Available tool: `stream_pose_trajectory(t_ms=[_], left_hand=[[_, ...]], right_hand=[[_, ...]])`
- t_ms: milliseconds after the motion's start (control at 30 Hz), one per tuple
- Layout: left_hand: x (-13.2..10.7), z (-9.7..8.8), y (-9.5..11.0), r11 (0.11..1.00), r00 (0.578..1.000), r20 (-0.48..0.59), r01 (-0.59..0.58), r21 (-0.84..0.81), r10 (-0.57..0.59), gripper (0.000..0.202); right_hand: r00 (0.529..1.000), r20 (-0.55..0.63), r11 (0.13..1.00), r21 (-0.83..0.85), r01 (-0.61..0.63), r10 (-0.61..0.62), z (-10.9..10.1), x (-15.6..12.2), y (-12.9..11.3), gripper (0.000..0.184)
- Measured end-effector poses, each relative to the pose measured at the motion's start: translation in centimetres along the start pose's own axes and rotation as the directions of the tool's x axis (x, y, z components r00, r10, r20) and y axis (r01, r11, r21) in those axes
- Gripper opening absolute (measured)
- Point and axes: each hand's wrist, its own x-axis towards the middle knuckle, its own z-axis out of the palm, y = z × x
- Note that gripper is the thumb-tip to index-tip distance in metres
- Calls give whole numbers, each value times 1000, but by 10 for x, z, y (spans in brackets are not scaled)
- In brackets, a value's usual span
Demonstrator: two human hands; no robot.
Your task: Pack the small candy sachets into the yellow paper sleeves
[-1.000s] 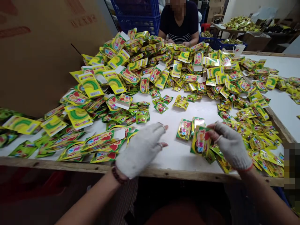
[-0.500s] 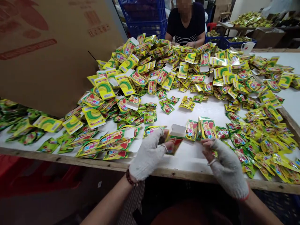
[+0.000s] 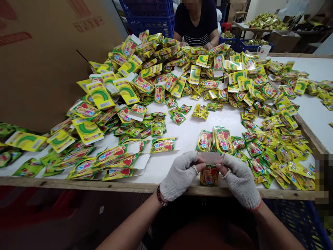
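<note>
My left hand (image 3: pixel 180 176) and my right hand (image 3: pixel 239 180), both in white fingerless gloves, pinch a small candy carton (image 3: pixel 209 175) from either side near the table's front edge. The carton stands upright with its pale top flap raised between my fingertips. Just behind it are two more upright cartons (image 3: pixel 222 140), printed green and yellow with a red heart shape. A single flat-lying carton (image 3: pixel 162 145) is to the left of my hands. Several cartons with open white flaps (image 3: pixel 114 155) lie stacked further left. Small shiny sachets (image 3: pixel 282 152) spread out right of my right hand.
A big heap of cartons (image 3: pixel 156 62) covers the back of the white table (image 3: pixel 166 166), which has a wooden rim (image 3: pixel 117 184). A large cardboard box (image 3: pixel 52 69) rises at left. Opposite sits another person (image 3: pixel 196 26). Blue crates (image 3: pixel 148 21) and a white jug (image 3: pixel 263 52) are behind.
My left hand has brought the carton rightward and my right hand has closed on its other side. The carton now stands upright before the two others. The view has shifted slightly.
</note>
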Motion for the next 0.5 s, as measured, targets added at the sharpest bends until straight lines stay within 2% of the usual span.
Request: stream_pose_trajectory(t_ms=[67,133,233,333,400,500], left_hand=[[4,2,2,990,998,38,51,-131,-47,28],[6,2,2,982,996,72,55,-180,-43,34],[5,-1,2,998,996,65,-52,-31,54,13],[3,-7,7,984,986,96,-146,103,136,12],[3,-11,12,983,981,144,-148,107,132,16],[4,-15,20,993,977,193,-100,67,86,17]], right_hand=[[999,-12,999,35,-39,39,1,1,-1,14],[998,-29,997,62,-51,53,1,2,0,22],[998,-1,998,-20,61,-61,-1,1,1,21],[980,79,980,-59,190,-185,-7,2,-4,16],[976,119,980,-53,190,-182,-11,4,-10,18],[983,158,994,-30,105,-99,-16,9,-20,20]])
